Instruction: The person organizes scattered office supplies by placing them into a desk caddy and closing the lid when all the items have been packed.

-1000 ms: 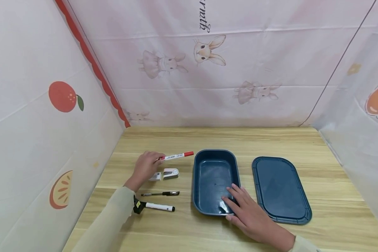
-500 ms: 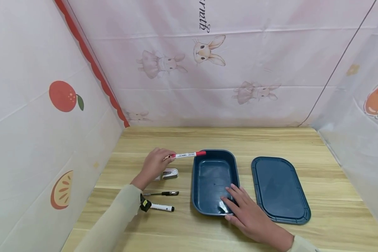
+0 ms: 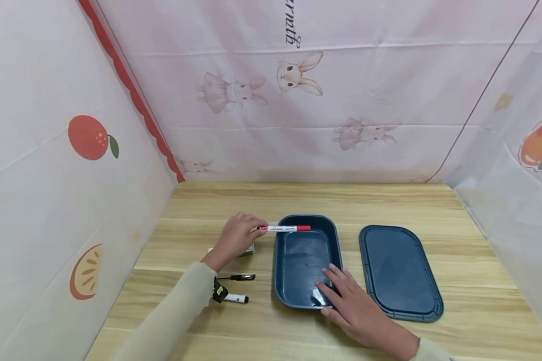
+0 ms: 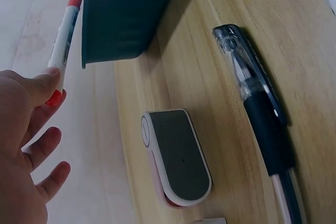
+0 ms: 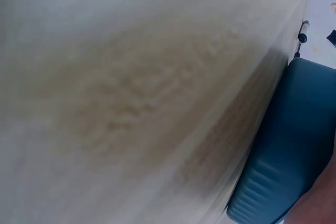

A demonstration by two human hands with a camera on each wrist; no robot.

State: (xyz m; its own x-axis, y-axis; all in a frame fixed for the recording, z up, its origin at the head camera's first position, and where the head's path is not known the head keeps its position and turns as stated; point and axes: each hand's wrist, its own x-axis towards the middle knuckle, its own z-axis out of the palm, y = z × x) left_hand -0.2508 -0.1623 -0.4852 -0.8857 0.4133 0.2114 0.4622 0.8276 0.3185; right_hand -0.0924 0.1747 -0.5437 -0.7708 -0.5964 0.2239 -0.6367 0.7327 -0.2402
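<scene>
One lid [image 3: 399, 271] near the box [image 3: 301, 258]

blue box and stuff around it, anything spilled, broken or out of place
Nothing stands out. The blue box sits upright with no visible crack, the lid lies flat beside it, and the left hand holds the red-capped marker over the box. In the head view, the left arm partly hides the black pen and white marker.
</scene>
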